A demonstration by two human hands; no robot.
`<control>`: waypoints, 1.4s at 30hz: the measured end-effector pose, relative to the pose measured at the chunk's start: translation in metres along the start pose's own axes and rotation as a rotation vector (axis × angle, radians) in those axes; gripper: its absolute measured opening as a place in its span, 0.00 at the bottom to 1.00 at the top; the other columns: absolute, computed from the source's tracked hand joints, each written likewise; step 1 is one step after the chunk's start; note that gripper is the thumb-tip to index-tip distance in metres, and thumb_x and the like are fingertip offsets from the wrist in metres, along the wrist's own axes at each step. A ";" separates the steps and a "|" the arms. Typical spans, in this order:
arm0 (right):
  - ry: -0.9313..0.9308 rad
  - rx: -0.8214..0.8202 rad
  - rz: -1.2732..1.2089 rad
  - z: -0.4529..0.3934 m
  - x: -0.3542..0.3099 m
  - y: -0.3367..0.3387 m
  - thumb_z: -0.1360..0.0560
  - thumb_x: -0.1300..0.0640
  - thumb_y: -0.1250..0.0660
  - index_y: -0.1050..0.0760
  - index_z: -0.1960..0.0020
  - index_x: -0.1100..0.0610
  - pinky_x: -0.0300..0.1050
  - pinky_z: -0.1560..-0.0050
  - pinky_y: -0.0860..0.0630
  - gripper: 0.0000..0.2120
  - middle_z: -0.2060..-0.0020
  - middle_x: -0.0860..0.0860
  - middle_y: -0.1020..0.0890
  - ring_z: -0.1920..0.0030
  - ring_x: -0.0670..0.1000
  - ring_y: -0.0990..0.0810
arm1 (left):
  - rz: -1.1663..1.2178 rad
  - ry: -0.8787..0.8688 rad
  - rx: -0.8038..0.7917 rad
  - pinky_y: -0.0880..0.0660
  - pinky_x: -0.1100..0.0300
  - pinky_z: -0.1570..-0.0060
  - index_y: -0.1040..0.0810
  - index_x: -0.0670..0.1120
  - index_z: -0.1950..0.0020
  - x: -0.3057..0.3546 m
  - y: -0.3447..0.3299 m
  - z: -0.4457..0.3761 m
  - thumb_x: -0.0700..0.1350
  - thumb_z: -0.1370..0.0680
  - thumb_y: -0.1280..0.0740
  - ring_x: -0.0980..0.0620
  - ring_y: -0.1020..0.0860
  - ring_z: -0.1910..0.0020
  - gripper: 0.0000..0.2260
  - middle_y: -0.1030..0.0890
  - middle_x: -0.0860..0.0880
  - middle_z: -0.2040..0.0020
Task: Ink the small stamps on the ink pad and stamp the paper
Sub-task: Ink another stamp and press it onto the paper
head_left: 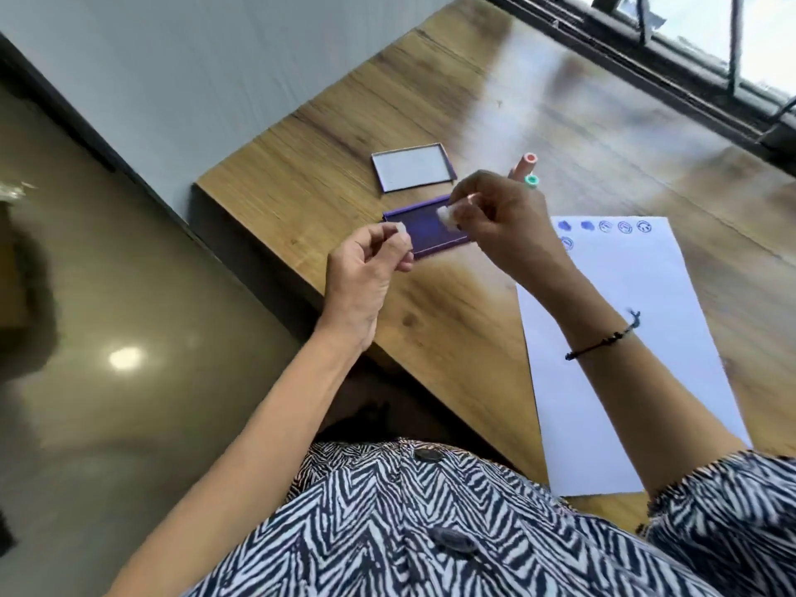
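left hand (366,269): middle-left of the frame, hovering over the table's near edge, thumb and forefinger pinched on a tiny white piece (401,229). Looks like a cap, but it's too small and blurry to be sure

right hand (495,217): dead centre, just right of the ink pad, fingertips closed around a small white stamp (446,217) that sits over the pad's right end. Can't tell if it's actually touching the ink or just above it

ink pad (424,230): purple, open, lying flat on the table between the two hands

lid (413,166): pale inside with a purple rim, flat on the table just above the pad in the frame, not touching it

other stamps: a pink one (527,162) and a green one (531,181) peeking out from behind the right hand, lying side by side, upper centre

paper (637,321): white sheet on the right side, running down toward the bottom, with the right forearm crossing over it

prints (605,226): a row of blue marks along the sheet's top edge, two smudgy blobs then three cleaner round ones, plus one more (567,243) starting a second row under the left end

table (387,101): wood grain, shiny up toward the window at top right

bracelet (603,340): thin black cord on the right wrist

shirt (430,532): black-and-white zebra pattern filling the bottom of the frame
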State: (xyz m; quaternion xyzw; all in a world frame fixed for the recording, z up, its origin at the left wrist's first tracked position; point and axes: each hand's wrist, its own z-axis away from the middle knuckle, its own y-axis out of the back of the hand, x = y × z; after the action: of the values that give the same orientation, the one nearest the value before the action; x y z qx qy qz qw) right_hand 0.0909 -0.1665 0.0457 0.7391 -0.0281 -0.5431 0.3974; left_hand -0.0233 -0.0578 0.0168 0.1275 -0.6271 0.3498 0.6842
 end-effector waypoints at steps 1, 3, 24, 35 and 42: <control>0.053 -0.013 0.104 -0.003 -0.001 -0.005 0.28 0.65 0.35 0.22 0.56 0.61 0.40 0.67 0.32 0.04 0.71 0.52 0.24 0.70 0.47 0.28 | -0.003 -0.009 0.022 0.25 0.67 0.65 0.22 0.45 0.57 -0.002 0.002 0.000 0.37 0.26 0.34 0.56 0.24 0.67 0.03 0.22 0.49 0.64; 0.183 -0.064 0.342 -0.010 -0.003 -0.015 0.27 0.64 0.38 0.23 0.53 0.63 0.48 0.60 0.27 0.07 0.63 0.59 0.20 0.62 0.59 0.23 | -0.004 -0.018 0.075 0.26 0.67 0.65 0.23 0.44 0.57 -0.006 0.007 0.002 0.36 0.26 0.34 0.56 0.24 0.67 0.04 0.22 0.49 0.64; 0.411 -0.207 0.708 -0.022 0.003 -0.036 0.26 0.59 0.38 0.28 0.49 0.60 0.46 0.66 0.39 0.07 0.57 0.60 0.21 0.58 0.59 0.25 | -0.097 -0.032 0.083 0.24 0.66 0.64 0.23 0.41 0.50 -0.024 -0.005 -0.003 0.40 0.25 0.34 0.59 0.23 0.66 0.06 0.20 0.50 0.61; -0.275 0.405 0.170 0.031 0.077 0.076 0.27 0.64 0.42 0.25 0.51 0.62 0.58 0.52 0.23 0.08 0.59 0.59 0.16 0.58 0.62 0.20 | -0.416 -0.169 -0.420 0.25 0.50 0.47 0.29 0.44 0.47 -0.035 -0.102 0.015 0.49 0.28 0.40 0.45 0.20 0.50 0.13 0.19 0.41 0.50; -0.133 0.217 0.562 0.019 0.105 0.090 0.26 0.62 0.40 0.25 0.51 0.62 0.53 0.56 0.26 0.08 0.57 0.65 0.18 0.57 0.65 0.22 | -0.672 -0.335 -0.547 0.25 0.49 0.50 0.29 0.38 0.44 -0.051 -0.122 0.011 0.42 0.23 0.38 0.40 0.20 0.51 0.11 0.17 0.40 0.51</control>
State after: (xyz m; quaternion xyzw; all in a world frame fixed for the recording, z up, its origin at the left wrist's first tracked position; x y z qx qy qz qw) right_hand 0.1534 -0.2876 0.0177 0.7033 -0.3152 -0.4530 0.4481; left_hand 0.0480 -0.1688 0.0022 0.1932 -0.7220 -0.0952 0.6575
